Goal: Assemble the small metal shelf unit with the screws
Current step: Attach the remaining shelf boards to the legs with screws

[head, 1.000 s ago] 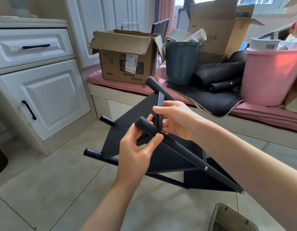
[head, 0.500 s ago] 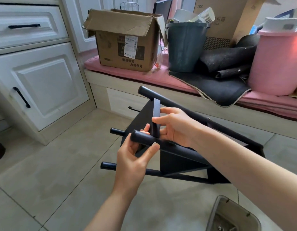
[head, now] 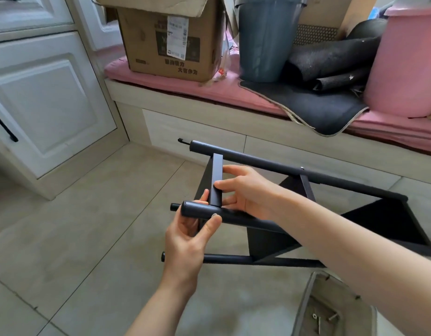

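Observation:
The black metal shelf unit (head: 384, 221) lies on its side on the tiled floor, its round legs pointing left. My left hand (head: 189, 235) grips the near upper leg (head: 236, 217) close to its end, with the thumb on a silver screw head (head: 213, 215) in that leg. My right hand (head: 243, 187) holds the edge of the shelf panel (head: 216, 178) where it meets the leg, fingers on both sides. Another screw head (head: 302, 168) shows on the far leg (head: 270, 163).
A small grey tray (head: 306, 304) with loose screws (head: 318, 320) sits on the floor at the lower right. A pink-cushioned bench (head: 185, 89) behind carries a cardboard box (head: 166, 37), a grey bin (head: 264, 37), dark mats and a pink tub (head: 408, 61). White cabinets (head: 42, 103) stand left.
The shelf unit has tipped down and lies flatter and lower. Both hands followed it downward, keeping their hold on the near leg and the panel edge. The view tilted down.

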Motion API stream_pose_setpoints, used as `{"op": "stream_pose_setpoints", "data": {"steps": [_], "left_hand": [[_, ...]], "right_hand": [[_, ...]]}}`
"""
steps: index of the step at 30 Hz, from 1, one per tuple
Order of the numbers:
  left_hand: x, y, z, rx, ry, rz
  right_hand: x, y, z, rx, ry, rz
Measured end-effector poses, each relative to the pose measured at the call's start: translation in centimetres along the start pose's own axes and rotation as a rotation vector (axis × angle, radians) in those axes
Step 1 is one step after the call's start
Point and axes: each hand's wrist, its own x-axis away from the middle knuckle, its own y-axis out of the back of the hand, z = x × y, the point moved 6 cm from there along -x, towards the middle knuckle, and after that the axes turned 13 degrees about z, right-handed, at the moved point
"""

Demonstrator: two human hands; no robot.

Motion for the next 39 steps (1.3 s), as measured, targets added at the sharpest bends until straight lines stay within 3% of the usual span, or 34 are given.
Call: {"op": "stream_pose_setpoints", "data": {"steps": [15, 20, 25, 30, 39], "left_hand": [[-0.2, 6.1, 5.7, 0.113, 0.084, -0.21], [0.2, 7.4, 6.5, 0.135, 0.095, -0.226], [0.8, 7.9, 7.0, 0.156, 0.101, -0.282], [1.4, 8.3, 7.3, 0.147, 0.121, -0.311], [2.0, 7.5, 7.2, 0.115, 0.134, -0.307]], "right_hand": [[-7.3, -1.3, -4.7, 0.177, -0.133, 0.035], [-7.4, -1.3, -5.5, 0.077, -0.135, 0.059], [-4.7, 0.2, -4.8, 0.172, -0.018, -0.015], [1.1, 3.0, -5.8, 0.081, 0.113, -0.069], [10.1, 9.5, -15.9, 0.102, -0.012, -0.238]]}}
